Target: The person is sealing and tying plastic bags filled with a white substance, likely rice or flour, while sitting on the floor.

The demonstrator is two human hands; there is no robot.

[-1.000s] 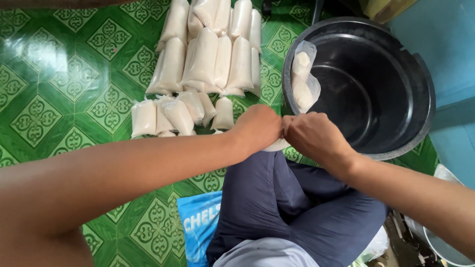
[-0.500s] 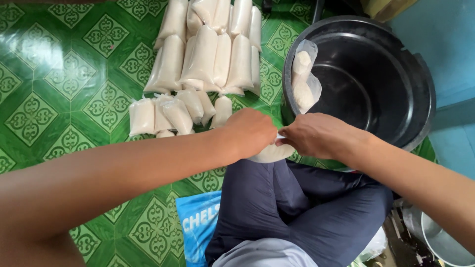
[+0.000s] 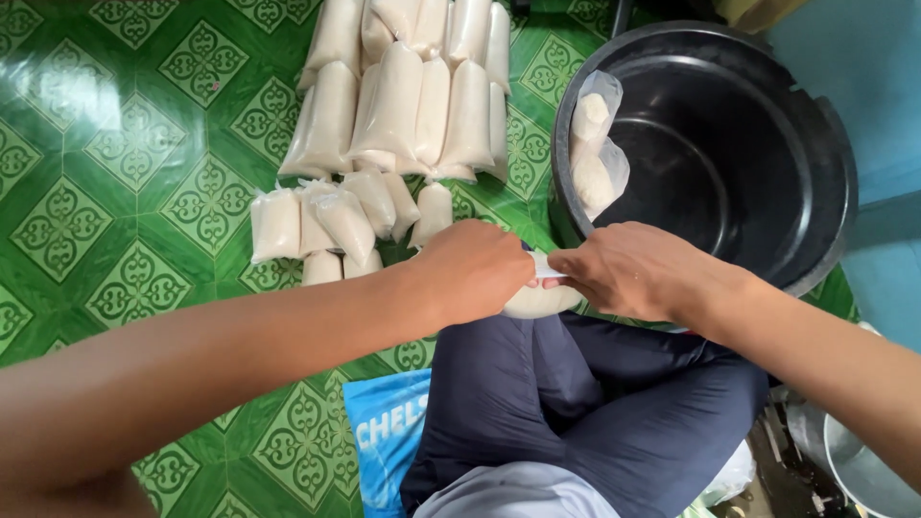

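We hold a small filled bag point(image 3: 542, 299) over our lap, left hand point(image 3: 470, 271) closed round its body, right hand point(image 3: 628, 269) pinching what seems to be its neck. Keep the neck taut while twisting. Finished bags point(image 3: 403, 115) crowd the floor's point(image 3: 115, 173) far edge; the black tub point(image 3: 767, 144) stands just beside our right hand.
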